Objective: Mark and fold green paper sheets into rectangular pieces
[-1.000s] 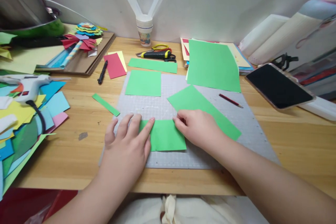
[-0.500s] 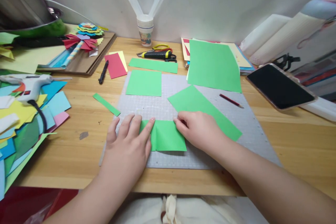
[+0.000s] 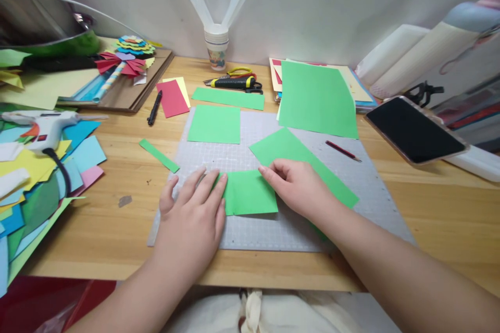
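A creased piece of green paper (image 3: 252,192) lies on the grey gridded cutting mat (image 3: 250,234). My left hand (image 3: 195,208) rests flat over its left part, fingers spread and pressing near the crease. At the upper right edge, my right hand (image 3: 299,184) pinches the same paper between thumb and curled fingers. A larger green rectangle (image 3: 297,148) lies slanted behind and partly under my right hand. A bit of green also shows below my right wrist; which sheet it belongs to I cannot tell. A green square (image 3: 214,124) sits farther back on the mat.
A pencil (image 3: 344,151), a phone (image 3: 416,130) and stacked green sheets (image 3: 318,99) are at the right. Behind the mat are a utility knife (image 3: 232,82), scissors (image 3: 240,71) and paper cups (image 3: 217,47) with white strips. A glue gun (image 3: 50,127) lies on paper scraps at the left.
The creased green paper has shifted slightly away from me, and both hands' fingertips have moved with it. My right hand has turned a little, its thumb now on the paper's upper right edge.
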Motion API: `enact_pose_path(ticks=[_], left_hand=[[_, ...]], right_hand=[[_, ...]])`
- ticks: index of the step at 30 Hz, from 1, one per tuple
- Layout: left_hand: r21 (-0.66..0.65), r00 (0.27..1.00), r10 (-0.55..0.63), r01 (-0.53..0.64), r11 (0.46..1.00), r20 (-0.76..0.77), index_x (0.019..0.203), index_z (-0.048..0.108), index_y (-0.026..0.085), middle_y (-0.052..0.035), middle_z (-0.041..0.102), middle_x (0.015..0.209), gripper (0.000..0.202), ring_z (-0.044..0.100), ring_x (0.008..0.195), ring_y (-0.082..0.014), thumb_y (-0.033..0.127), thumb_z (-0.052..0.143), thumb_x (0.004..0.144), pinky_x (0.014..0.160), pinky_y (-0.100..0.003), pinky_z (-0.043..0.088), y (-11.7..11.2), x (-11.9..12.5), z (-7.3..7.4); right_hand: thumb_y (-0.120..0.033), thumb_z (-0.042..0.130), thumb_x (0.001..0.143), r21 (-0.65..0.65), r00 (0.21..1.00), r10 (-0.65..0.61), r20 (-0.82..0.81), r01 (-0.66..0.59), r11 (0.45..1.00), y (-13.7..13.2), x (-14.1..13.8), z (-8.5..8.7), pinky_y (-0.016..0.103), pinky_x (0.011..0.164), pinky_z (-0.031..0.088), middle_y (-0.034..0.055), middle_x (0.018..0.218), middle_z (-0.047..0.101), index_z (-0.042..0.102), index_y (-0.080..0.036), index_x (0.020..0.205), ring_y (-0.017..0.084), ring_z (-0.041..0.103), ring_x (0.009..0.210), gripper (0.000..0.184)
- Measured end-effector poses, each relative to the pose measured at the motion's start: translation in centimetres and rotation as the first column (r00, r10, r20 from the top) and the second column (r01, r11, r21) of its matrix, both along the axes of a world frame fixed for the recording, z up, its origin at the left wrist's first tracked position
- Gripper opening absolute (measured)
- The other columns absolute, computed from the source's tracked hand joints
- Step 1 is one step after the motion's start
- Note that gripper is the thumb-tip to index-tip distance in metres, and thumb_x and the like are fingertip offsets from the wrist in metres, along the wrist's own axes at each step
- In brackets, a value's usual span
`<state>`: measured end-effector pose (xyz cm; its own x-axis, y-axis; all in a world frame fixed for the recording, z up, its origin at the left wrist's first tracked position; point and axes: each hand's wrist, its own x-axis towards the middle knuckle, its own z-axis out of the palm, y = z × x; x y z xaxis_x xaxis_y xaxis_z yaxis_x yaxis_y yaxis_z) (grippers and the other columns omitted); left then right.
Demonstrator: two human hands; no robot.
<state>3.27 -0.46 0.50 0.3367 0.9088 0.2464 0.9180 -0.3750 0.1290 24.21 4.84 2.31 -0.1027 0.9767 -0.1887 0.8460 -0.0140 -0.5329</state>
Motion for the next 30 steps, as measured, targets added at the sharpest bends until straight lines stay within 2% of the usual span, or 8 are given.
enact_pose_path(ticks=[7,13,15,17,19,20,26,30], left_hand=[[0.029,0.996,0.018,-0.016,0.999,-0.088,0.133,0.060,0.020,-0.0042,0.063,0.135,0.042,0.050,0.128,-0.0323,0.024,0.036,0.099,0.113,-0.054,0.018,0.1,0.2,-0.3],[0.019,0.995,0.011,-0.010,1.000,-0.097,0.135,0.058,0.021,-0.0033,0.062,0.136,0.043,0.049,0.129,-0.0311,0.026,0.035,0.099,0.114,-0.054,0.016,0.2,0.1,-0.3],[0.018,0.995,0.010,-0.008,1.000,-0.094,0.135,0.058,0.020,-0.0036,0.062,0.136,0.043,0.049,0.129,-0.0313,0.025,0.034,0.099,0.114,-0.054,0.016,0.2,0.1,-0.3],[0.021,0.996,0.009,-0.007,1.000,-0.093,0.134,0.058,0.020,-0.0043,0.062,0.136,0.043,0.050,0.128,-0.0313,0.025,0.034,0.099,0.113,-0.054,0.016,0.1,0.0,-0.3],[0.025,0.996,0.008,-0.006,1.000,-0.088,0.134,0.059,0.019,-0.0047,0.062,0.136,0.043,0.051,0.128,-0.0312,0.025,0.033,0.099,0.113,-0.054,0.015,0.0,0.0,-0.3],[0.024,0.996,0.009,-0.007,1.000,-0.086,0.134,0.059,0.020,-0.0046,0.062,0.136,0.043,0.051,0.128,-0.0311,0.025,0.033,0.099,0.113,-0.054,0.015,0.0,0.0,-0.3],[0.012,0.996,0.010,-0.009,1.000,-0.086,0.134,0.058,0.020,-0.0046,0.063,0.135,0.043,0.050,0.128,-0.0312,0.026,0.034,0.099,0.113,-0.054,0.015,0.2,0.1,-0.3],[0.005,0.997,0.014,-0.014,1.000,-0.081,0.134,0.058,0.021,-0.0045,0.063,0.135,0.043,0.050,0.128,-0.0311,0.026,0.034,0.099,0.114,-0.054,0.014,0.2,0.1,-0.2]], right_hand=[[-0.033,0.048,0.091,0.012,0.989,0.025,0.145,-0.027,1.000,-0.1,-0.5,-0.1,0.029,0.053,0.021,-0.0010,0.057,0.052,0.046,-0.020,0.059,0.014,0.042,0.055,0.034],[-0.034,0.047,0.091,-0.005,0.988,0.050,0.149,-0.050,0.999,-0.3,0.1,0.3,0.028,0.052,0.024,-0.0011,0.056,0.051,0.042,-0.021,0.058,0.013,0.043,0.054,0.036],[-0.043,0.044,0.093,-0.084,0.997,0.049,0.057,-0.044,0.995,-0.6,0.5,0.5,0.027,0.050,0.027,-0.0014,0.055,0.053,0.042,-0.021,0.059,0.013,0.046,0.051,0.040],[-0.050,0.041,0.094,-0.249,0.997,0.022,-0.081,-0.041,0.968,-0.8,0.8,0.6,0.026,0.047,0.031,-0.0023,0.053,0.055,0.043,-0.022,0.061,0.011,0.049,0.043,0.043],[-0.048,0.042,0.093,-0.385,0.986,-0.013,-0.164,-0.052,0.921,-1.0,0.9,0.5,0.025,0.044,0.034,-0.0035,0.051,0.056,0.042,-0.022,0.061,0.010,0.049,0.037,0.042],[-0.045,0.044,0.093,-0.413,0.985,-0.015,-0.174,-0.059,0.909,-1.1,0.9,0.5,0.024,0.043,0.035,-0.0040,0.050,0.057,0.041,-0.022,0.061,0.010,0.049,0.036,0.039],[-0.036,0.046,0.091,-0.360,0.993,0.084,-0.085,-0.109,0.926,-1.2,0.9,0.5,0.023,0.042,0.033,-0.0031,0.049,0.056,0.039,-0.021,0.058,0.010,0.051,0.037,0.037],[-0.036,0.044,0.091,-0.405,0.991,0.128,-0.045,-0.135,0.904,-1.4,1.5,0.5,0.024,0.041,0.031,-0.0024,0.048,0.056,0.040,-0.022,0.059,0.011,0.052,0.037,0.036]])
